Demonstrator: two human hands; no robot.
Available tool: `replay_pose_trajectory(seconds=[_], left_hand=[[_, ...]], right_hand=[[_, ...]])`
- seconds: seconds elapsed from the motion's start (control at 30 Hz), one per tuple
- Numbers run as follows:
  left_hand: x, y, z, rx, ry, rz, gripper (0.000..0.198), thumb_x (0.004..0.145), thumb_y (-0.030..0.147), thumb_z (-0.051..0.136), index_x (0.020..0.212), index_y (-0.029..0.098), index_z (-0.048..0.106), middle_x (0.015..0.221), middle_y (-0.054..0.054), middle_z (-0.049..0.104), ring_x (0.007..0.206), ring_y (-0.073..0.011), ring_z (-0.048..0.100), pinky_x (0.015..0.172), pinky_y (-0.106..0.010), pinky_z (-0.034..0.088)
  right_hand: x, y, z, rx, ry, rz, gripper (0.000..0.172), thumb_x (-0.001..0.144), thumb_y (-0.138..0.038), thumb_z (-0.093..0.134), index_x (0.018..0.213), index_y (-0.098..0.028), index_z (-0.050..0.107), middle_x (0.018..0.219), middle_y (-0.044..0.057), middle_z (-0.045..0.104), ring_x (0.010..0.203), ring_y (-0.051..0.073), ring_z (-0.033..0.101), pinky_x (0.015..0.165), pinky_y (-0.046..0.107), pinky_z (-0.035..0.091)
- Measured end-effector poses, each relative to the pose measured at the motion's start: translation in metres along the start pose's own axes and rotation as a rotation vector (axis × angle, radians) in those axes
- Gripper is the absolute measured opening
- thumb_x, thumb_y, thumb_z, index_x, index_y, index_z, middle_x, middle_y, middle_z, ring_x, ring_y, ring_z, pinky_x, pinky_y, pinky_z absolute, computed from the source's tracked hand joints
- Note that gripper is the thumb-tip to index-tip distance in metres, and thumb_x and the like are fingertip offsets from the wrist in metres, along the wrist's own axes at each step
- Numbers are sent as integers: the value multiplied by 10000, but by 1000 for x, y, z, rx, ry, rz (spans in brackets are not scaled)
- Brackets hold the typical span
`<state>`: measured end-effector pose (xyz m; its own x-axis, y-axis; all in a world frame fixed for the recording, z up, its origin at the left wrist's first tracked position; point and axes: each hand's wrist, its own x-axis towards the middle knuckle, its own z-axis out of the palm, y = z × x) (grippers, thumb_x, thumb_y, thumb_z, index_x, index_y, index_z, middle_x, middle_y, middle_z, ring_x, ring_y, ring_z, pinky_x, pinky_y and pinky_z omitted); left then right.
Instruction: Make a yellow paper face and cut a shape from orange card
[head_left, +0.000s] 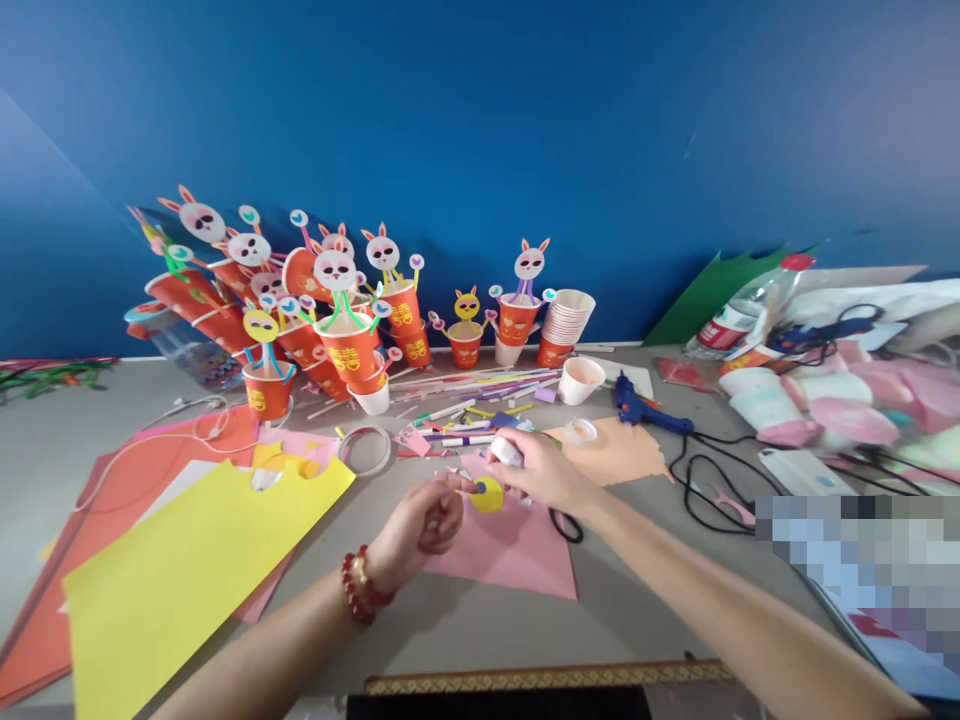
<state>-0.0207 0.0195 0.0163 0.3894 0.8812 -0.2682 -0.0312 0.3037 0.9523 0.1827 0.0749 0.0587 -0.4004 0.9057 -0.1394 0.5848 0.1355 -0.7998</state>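
My left hand (420, 522) has its index finger stretched out and its other fingers curled in. That fingertip meets a small blue piece (481, 487) at the left part of a yellow paper circle (491, 495). In my right hand (551, 468) is a small white bottle-like object (507, 453), held just above the circle; its lower end is hidden by my fingers. Under both hands lies a pink paper sheet (510, 560). A beaded bracelet (364, 590) is on my left wrist.
Yellow paper (195, 580) covers orange sheets (45, 610) at left. A tape roll (365, 451), loose markers (469, 439) and a blue glue gun (645, 408) lie beyond my hands. Rabbit-faced cups (345, 350) line the back. Black cable (697, 480) and a pink heap (847, 405) are at right.
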Motion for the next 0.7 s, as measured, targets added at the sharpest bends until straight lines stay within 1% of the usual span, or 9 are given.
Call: replay_pose_trajectory(seconds=[0.03, 0.1, 0.17, 0.23, 0.3, 0.4, 0.5, 0.6, 0.7], left_hand=[[1, 3, 0, -131, -5, -31, 476, 940, 487, 332, 1126, 144, 604, 593, 59, 372, 418, -76, 219, 417, -204, 230], [1, 7, -1, -271, 18, -56, 558, 951, 527, 279, 1129, 123, 621, 748, -34, 525, 503, -93, 398, 451, -213, 331], [2, 9, -1, -320, 48, -65, 647, 957, 577, 228, 1160, 106, 622, 968, -135, 605, 722, -149, 571, 579, -244, 464], [2, 8, 0, -360, 50, -68, 693, 959, 605, 198, 1211, 101, 602, 1116, -175, 614, 914, -204, 627, 736, -297, 526], [3, 7, 1, -432, 32, -45, 717, 957, 626, 182, 1242, 105, 582, 1203, -186, 610, 1037, -241, 629, 848, -353, 534], [4, 5, 3, -520, 1, 16, 765, 937, 684, 160, 1269, 120, 555, 1311, -195, 579, 1188, -283, 583, 957, -426, 507], [5, 5, 4, -487, -8, 23, 849, 903, 745, 102, 1340, 127, 489, 1392, -198, 529, 1297, -297, 509, 1032, -460, 457], [4, 7, 5, -487, -38, 7, 883, 895, 750, 55, 1415, 127, 404, 1426, -201, 497, 1309, -302, 501, 1055, -477, 429], [2, 10, 6, -485, -52, 4, 896, 887, 754, 27, 1443, 141, 371, 1432, -194, 493, 1299, -301, 510, 1051, -477, 425]], right_hand=[[-8, -3, 3, 2, 33, -49, 66, 842, -280, 609, 854, -218, 591, 690, -35, 652, 546, 128, 634, 495, 190, 452], [-22, -7, 14, 4, 70, -124, 62, 850, -280, 609, 844, -219, 609, 670, -24, 651, 603, 153, 636, 550, 214, 464], [-33, -11, 26, 24, 77, -211, 40, 855, -258, 606, 855, -223, 624, 753, -2, 695, 683, 173, 651, 615, 235, 477], [-39, -14, 39, 23, 78, -266, 36, 857, -225, 600, 875, -229, 631, 836, 9, 721, 747, 182, 663, 678, 247, 480], [-40, -14, 49, -29, 83, -278, 90, 848, -193, 594, 913, -233, 642, 898, 19, 738, 795, 192, 679, 714, 251, 477], [-37, -11, 61, -180, 80, -256, 188, 830, -168, 593, 991, -236, 662, 928, 40, 755, 834, 218, 697, 713, 257, 464], [-34, -7, 67, -271, 55, -252, 190, 820, -153, 592, 973, -228, 676, 900, 46, 762, 818, 225, 702, 674, 251, 440], [-34, -6, 68, -214, 71, -198, 137, 835, -184, 600, 941, -221, 678, 892, 43, 762, 776, 207, 698, 626, 235, 422], [-35, -7, 65, -125, 69, -174, 109, 839, -222, 616, 931, -228, 675, 871, 30, 756, 742, 192, 689, 609, 231, 416]])
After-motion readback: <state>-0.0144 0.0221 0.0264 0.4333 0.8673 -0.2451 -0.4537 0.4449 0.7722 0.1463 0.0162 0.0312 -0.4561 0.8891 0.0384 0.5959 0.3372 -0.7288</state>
